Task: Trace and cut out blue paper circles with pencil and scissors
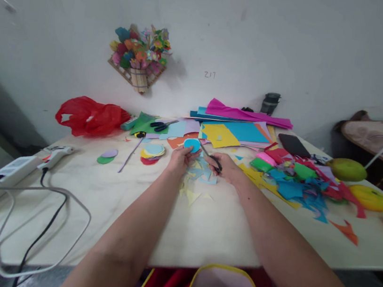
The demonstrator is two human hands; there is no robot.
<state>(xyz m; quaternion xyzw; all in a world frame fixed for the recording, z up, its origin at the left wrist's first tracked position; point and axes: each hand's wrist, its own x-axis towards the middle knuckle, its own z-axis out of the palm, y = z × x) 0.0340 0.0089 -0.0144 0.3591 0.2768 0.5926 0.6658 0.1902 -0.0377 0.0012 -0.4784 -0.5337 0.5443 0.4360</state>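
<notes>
Head view: over a pale desk, the left hand pinches roundish blue paper between its fingers; the right hand's fingers close around scissors, blades near the paper's edge; scraps lie beneath; for smooth curves, turning the paper into steady blades seems best.

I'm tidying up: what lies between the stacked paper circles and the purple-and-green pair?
A thin purple strip lies between stack and pair, in the head view.
</notes>
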